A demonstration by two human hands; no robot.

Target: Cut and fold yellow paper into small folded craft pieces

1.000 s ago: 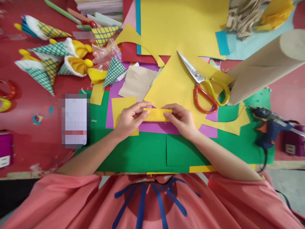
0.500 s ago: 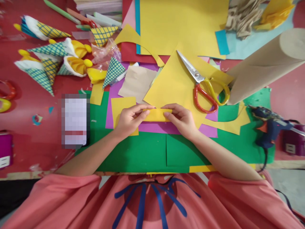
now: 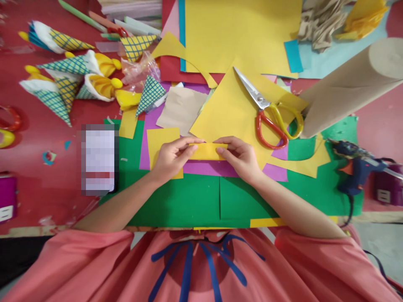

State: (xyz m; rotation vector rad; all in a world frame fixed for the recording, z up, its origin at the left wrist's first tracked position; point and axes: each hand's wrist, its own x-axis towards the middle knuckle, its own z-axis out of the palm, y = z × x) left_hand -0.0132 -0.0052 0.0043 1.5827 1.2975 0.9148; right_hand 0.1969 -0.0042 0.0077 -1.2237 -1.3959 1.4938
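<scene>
Bright, even light over the whole table, colours strong.
Shadows are soft and short, for example under the scissors (image 3: pixel 270 111) at 1 o'clock. The centre is sharp; edges bend outward, and the cardboard roll (image 3: pixel 349 84) at 2 o'clock looks stretched. One rectangle at 9 o'clock is pixelated.

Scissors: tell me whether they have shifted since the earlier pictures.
No. The scissors lie in the same spot on the yellow sheet, their handles just left of the brown paper roll, as before.

Craft table: coloured paper (image 3: pixel 242 29), scissors (image 3: pixel 267 111)
</scene>
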